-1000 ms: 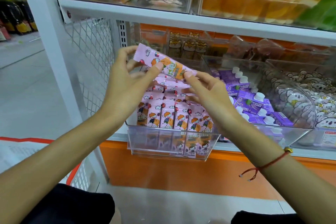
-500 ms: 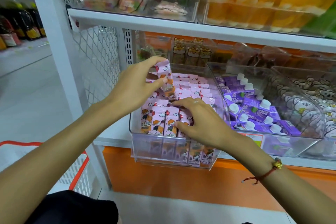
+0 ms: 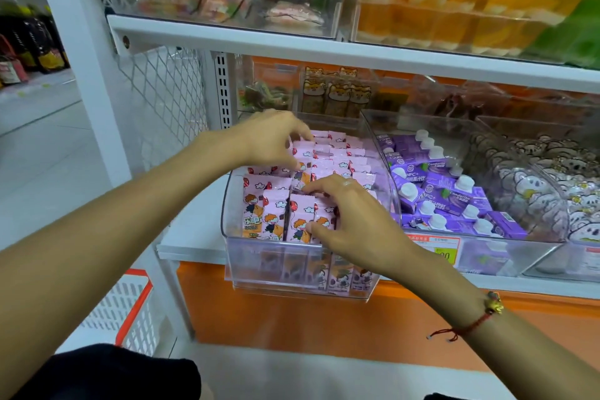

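Head view: both arms reach into a clear bin [image 3: 232, 256] packed with rows of pink packets [image 3: 275, 219]. The left grip [image 3: 272, 136] is at the back left of the bin. Its fingers curl down narrowly round the top of one pink packet [image 3: 301, 174], which stands tilted between the rows just under its fingertips. The right grip [image 3: 354, 224] is nearer the front, spread wide and holding nothing. Its fingertips [image 3: 312, 189] rest on the packet tops just beside that tilted packet, and its thumb touches the front row. Purple cartons [image 3: 449, 201] fill the next bin, right of the right grip. A white basket [image 3: 130, 302] with a red rim sits low, below the left forearm.
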Tool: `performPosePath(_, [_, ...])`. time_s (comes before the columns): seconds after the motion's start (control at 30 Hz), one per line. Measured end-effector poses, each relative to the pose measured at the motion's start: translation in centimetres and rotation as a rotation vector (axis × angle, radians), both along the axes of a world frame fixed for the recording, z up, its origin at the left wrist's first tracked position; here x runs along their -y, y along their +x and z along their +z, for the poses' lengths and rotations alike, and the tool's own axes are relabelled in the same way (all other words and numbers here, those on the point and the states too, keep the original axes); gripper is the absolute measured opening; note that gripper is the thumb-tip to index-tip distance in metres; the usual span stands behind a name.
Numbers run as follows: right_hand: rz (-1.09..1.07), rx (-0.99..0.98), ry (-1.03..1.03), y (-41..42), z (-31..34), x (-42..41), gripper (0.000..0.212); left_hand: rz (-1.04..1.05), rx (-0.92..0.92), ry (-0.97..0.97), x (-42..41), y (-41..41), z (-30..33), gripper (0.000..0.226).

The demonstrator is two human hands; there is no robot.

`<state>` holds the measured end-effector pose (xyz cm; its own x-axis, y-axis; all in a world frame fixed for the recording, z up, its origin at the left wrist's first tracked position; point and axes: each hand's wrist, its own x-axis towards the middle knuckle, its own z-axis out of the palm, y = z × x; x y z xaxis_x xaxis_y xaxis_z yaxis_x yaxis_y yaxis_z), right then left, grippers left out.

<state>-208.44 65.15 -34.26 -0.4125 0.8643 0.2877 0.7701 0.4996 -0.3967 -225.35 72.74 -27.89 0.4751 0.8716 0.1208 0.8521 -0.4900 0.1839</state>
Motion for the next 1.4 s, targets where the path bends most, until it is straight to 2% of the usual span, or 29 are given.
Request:
performPosePath(0.07, [-0.012, -0.002, 0.002, 0.0, -0.1, -0.1, 0.049, -0.005, 0.000, 0.048, -0.5, 0.1, -0.7, 0.046])
performPosePath(0.17, [-0.032, -0.006, 0.010, 0.0, -0.2, -0.2, 0.049, -0.062, -0.134, 0.140, -0.9, -0.3, -1.5, 0.029])
performPosePath(0.23, [-0.039, 0.019, 0.018, 0.0, -0.2, -0.2, 0.050, -0.096, -0.228, 0.094, -1.1, -0.4, -1.9, 0.024])
performPosePath(0.3, [-0.043, 0.055, 0.027, -0.2, -0.2, -0.2, 0.050, -0.103, -0.282, 0.025, -1.3, -0.4, -2.2, 0.030])
performPosePath(0.37, [-0.050, 0.072, 0.035, -0.3, 0.0, -0.1, 0.051, -0.093, -0.268, 0.027, -1.1, -0.3, -2.2, 0.035])
performPosePath(0.5, [-0.055, 0.172, 0.189, 0.0, 0.7, 0.9, 0.043, -0.083, -0.013, 0.183, 0.6, -0.6, -2.0, 0.029])
performPosePath(0.53, [-0.050, 0.175, 0.207, 0.1, 0.8, 1.2, 0.039, -0.093, 0.003, 0.195, 1.1, -0.6, -1.9, 0.027])
performPosePath(0.7, [-0.005, 0.266, 0.150, 0.0, 0.3, 2.3, 0.036, -0.074, -0.164, 0.112, 2.3, -0.7, -1.9, 0.026])
performPosePath(0.77, [-0.002, 0.285, 0.137, 0.1, 0.3, 2.3, 0.038, -0.064, -0.143, 0.049, 2.5, -0.3, -1.9, 0.025])
performPosePath(0.83, [-0.004, 0.270, 0.129, 0.2, 0.4, 2.3, 0.038, -0.047, -0.070, 0.039, 2.7, -0.1, -2.2, 0.020])
performPosePath(0.93, [-0.001, 0.250, 0.111, 0.3, 0.4, 2.3, 0.038, 0.027, 0.095, 0.176, 3.0, -0.1, -2.9, 0.016])
performPosePath(1.03, [0.008, 0.226, 0.107, 0.3, 0.3, 2.3, 0.038, 0.118, 0.426, 0.321, 3.6, -0.1, -2.7, 0.016])
performPosePath(1.13, [0.009, 0.224, 0.125, 0.4, 0.1, 2.2, 0.039, 0.170, 0.746, 0.342, 4.3, 0.2, -2.0, 0.015])
performPosePath(1.23, [0.021, 0.205, 0.128, 0.5, 0.2, 2.3, 0.040, 0.201, 1.004, 0.444, 5.9, 0.6, -1.8, 0.007])
performPosePath(1.3, [0.002, 0.071, 0.125, 0.5, 0.5, 2.4, 0.040, 0.185, 1.131, 0.515, 7.2, 0.8, -1.7, 0.007])
performPosePath(1.4, [-0.079, -0.308, 0.078, 0.4, 1.4, 3.0, 0.052, 0.127, 1.211, 0.532, 8.7, 1.0, -1.6, 0.014])
